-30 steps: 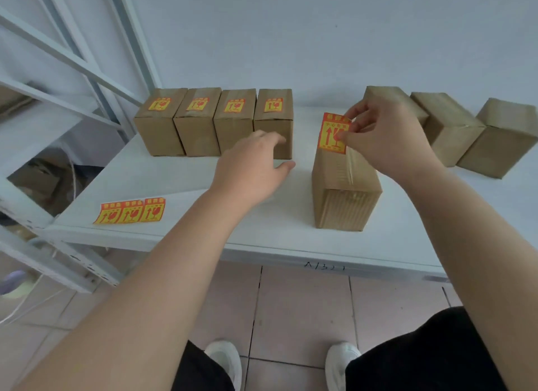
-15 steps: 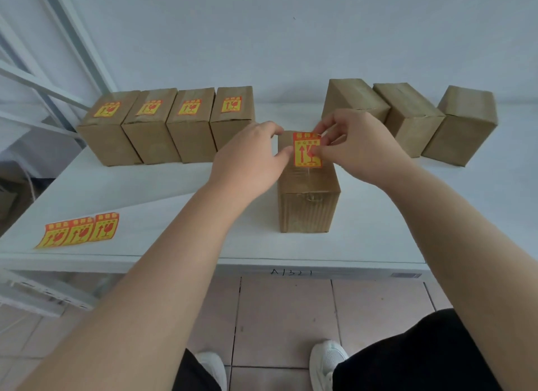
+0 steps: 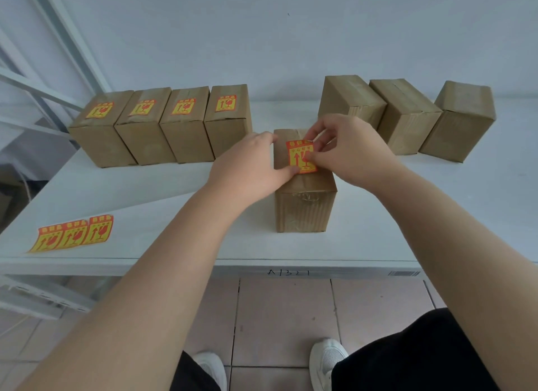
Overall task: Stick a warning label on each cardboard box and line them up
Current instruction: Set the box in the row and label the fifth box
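Here, I see the right hand (image 3: 346, 151) pinching a red and yellow warning label (image 3: 301, 157) between thumb and fingertips, holding it flat against the top of a cardboard box (image 3: 304, 198). The left hand (image 3: 250, 169) rests on the left side of that box's top, fingers closed around nothing, its thumb tip touching the label's lower left corner. The label sits near the middle of the box top, directly under the right thumb. The box stands alone near the front of a white table (image 3: 436, 216), well apart from the others. Behind it to the left, a row of four labelled boxes (image 3: 163, 128) stands side by side, touching. To the right at the back, three plain boxes (image 3: 407, 117) lean at different angles. A strip of three spare labels (image 3: 72, 236) lies near the table's left front edge. The far end of the held box is hidden behind both hands, and the label's print is too small to read.
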